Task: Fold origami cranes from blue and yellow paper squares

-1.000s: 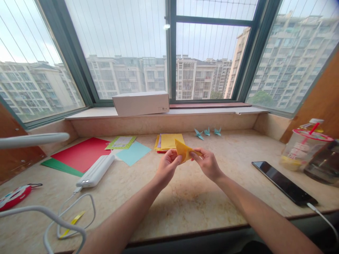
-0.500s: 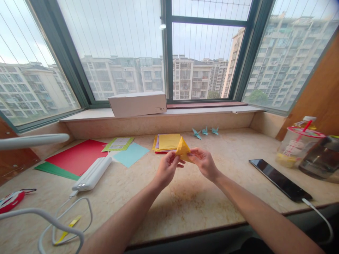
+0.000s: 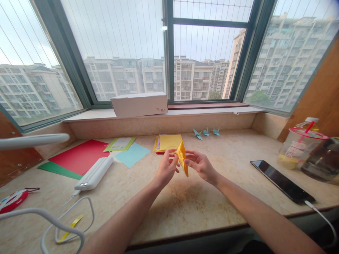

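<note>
A folded piece of yellow paper (image 3: 182, 158) is held up over the counter, tilted so that it looks narrow and long. My left hand (image 3: 167, 165) pinches its left side between thumb and fingers. On the other side my right hand (image 3: 200, 164) grips the paper's right edge, thumb below and fingers above. Just behind the hands lies a stack of coloured paper sheets (image 3: 171, 141) with yellow on top. Three small blue paper cranes (image 3: 197, 134) stand farther back to the right.
Left on the stone counter (image 3: 212, 218) lie a red sheet (image 3: 82, 157), a light blue sheet (image 3: 134, 155), a white power bank (image 3: 94, 173) and a looping cable. A phone (image 3: 282, 181) and a plastic cup (image 3: 295, 148) are at right. A white box (image 3: 139, 106) rests on the sill.
The yellow paper has been turned between my hands, from a broad upright triangle to a narrow, edge-on shape reaching lower. My right hand's fingers have shifted on it.
</note>
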Demonstrator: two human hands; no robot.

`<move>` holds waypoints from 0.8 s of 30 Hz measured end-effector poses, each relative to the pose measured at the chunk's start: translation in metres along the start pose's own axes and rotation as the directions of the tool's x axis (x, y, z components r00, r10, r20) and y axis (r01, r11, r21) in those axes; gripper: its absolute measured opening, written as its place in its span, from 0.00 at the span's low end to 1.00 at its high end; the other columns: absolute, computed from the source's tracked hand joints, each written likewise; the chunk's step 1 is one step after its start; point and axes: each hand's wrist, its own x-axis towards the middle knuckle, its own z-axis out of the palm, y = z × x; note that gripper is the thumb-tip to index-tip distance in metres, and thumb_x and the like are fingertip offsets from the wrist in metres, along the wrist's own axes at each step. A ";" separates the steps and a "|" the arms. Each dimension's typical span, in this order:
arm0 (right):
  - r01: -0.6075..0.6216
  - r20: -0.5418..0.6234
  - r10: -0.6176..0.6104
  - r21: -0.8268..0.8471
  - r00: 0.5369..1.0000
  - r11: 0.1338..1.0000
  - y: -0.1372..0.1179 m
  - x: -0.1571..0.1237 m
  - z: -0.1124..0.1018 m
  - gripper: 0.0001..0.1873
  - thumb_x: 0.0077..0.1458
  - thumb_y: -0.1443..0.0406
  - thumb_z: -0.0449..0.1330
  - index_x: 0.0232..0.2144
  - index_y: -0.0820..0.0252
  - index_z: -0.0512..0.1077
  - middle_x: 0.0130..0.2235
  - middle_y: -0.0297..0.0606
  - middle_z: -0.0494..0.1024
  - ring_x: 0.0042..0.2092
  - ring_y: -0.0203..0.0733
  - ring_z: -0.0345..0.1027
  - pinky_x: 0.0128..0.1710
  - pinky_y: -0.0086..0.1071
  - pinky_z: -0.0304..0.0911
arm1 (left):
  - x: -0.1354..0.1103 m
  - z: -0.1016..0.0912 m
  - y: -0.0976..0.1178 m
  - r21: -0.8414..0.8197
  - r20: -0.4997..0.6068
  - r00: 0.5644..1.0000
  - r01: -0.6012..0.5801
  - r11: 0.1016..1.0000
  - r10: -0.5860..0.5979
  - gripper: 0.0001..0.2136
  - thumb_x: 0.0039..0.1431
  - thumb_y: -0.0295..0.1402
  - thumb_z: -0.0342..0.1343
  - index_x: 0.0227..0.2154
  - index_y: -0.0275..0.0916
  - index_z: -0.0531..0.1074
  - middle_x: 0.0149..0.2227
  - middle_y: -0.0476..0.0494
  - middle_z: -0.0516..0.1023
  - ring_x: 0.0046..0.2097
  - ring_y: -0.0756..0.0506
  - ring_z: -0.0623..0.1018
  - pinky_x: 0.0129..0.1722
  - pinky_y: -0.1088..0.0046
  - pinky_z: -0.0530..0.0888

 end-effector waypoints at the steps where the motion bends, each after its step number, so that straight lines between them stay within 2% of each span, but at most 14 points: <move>1: 0.016 0.002 -0.016 -0.020 1.000 1.000 0.002 0.000 0.000 0.18 0.52 0.58 0.68 0.45 0.56 0.74 0.45 0.41 0.81 0.48 0.46 0.75 0.52 0.43 0.67 | 0.000 0.000 -0.001 -0.003 -0.021 1.000 0.000 1.000 0.000 0.14 0.56 0.39 0.58 0.42 0.39 0.64 0.37 0.48 0.71 0.27 0.52 0.75 0.19 0.77 0.73; 3: 0.020 0.001 -0.020 -0.059 1.000 0.998 0.005 0.001 0.000 0.17 0.51 0.58 0.68 0.42 0.57 0.76 0.45 0.42 0.81 0.48 0.47 0.75 0.52 0.44 0.68 | 0.000 -0.001 -0.002 -0.018 -0.029 1.000 -0.004 1.000 0.003 0.15 0.55 0.38 0.59 0.41 0.39 0.63 0.39 0.47 0.73 0.26 0.52 0.76 0.21 0.75 0.75; 5: 0.002 -0.006 -0.003 -0.094 1.000 0.996 0.007 0.001 0.000 0.17 0.51 0.57 0.68 0.42 0.58 0.76 0.45 0.42 0.81 0.46 0.47 0.75 0.51 0.46 0.69 | 0.000 -0.001 -0.003 -0.042 0.012 1.000 -0.017 0.999 0.017 0.13 0.55 0.38 0.60 0.36 0.39 0.63 0.37 0.47 0.75 0.27 0.51 0.78 0.26 0.72 0.78; 7: -0.004 -0.026 0.001 -0.120 1.000 0.993 0.008 0.001 0.001 0.18 0.52 0.56 0.67 0.43 0.59 0.76 0.45 0.43 0.80 0.46 0.47 0.75 0.49 0.46 0.70 | -0.001 0.000 -0.003 -0.047 0.054 0.998 -0.036 0.998 0.039 0.11 0.57 0.39 0.59 0.34 0.38 0.64 0.34 0.48 0.76 0.30 0.49 0.79 0.32 0.68 0.79; 9: -0.001 -0.046 -0.005 -0.122 0.999 0.993 0.007 0.001 0.001 0.18 0.52 0.56 0.66 0.43 0.58 0.75 0.45 0.43 0.80 0.46 0.47 0.75 0.48 0.45 0.72 | -0.002 0.001 -0.003 -0.022 0.076 0.995 -0.062 0.998 0.064 0.11 0.58 0.40 0.58 0.36 0.37 0.67 0.36 0.45 0.77 0.35 0.47 0.80 0.36 0.66 0.80; 12: -0.012 -0.034 0.009 -0.083 0.999 0.996 0.003 0.001 0.001 0.20 0.51 0.55 0.67 0.45 0.57 0.75 0.42 0.41 0.81 0.44 0.46 0.76 0.47 0.45 0.72 | -0.004 0.001 -0.002 0.033 0.093 0.992 -0.092 0.995 0.088 0.13 0.58 0.43 0.59 0.38 0.38 0.70 0.44 0.42 0.76 0.41 0.44 0.79 0.36 0.66 0.79; 19: -0.068 0.057 0.069 -0.019 0.996 0.998 -0.011 0.003 -0.002 0.20 0.52 0.55 0.66 0.45 0.57 0.75 0.42 0.41 0.82 0.45 0.45 0.76 0.51 0.47 0.68 | -0.004 0.000 -0.001 -0.003 0.151 0.982 -0.113 0.994 0.112 0.15 0.57 0.43 0.60 0.39 0.37 0.68 0.46 0.39 0.76 0.44 0.43 0.79 0.42 0.67 0.76; 21: -0.048 0.042 0.050 -0.041 0.998 0.998 -0.010 0.003 -0.003 0.19 0.52 0.56 0.66 0.45 0.58 0.74 0.43 0.41 0.82 0.45 0.45 0.76 0.50 0.45 0.69 | -0.003 0.000 -0.003 0.026 0.138 0.982 -0.134 0.991 0.129 0.15 0.57 0.42 0.61 0.40 0.38 0.68 0.46 0.39 0.77 0.46 0.43 0.78 0.42 0.68 0.75; 24: 0.051 -0.022 -0.055 -0.159 0.998 0.986 -0.004 0.001 -0.002 0.19 0.55 0.57 0.64 0.48 0.57 0.71 0.46 0.42 0.80 0.46 0.44 0.76 0.48 0.42 0.70 | -0.002 -0.001 -0.006 0.059 0.125 0.984 -0.134 0.989 0.126 0.15 0.57 0.41 0.61 0.41 0.38 0.67 0.45 0.39 0.77 0.46 0.43 0.78 0.42 0.69 0.75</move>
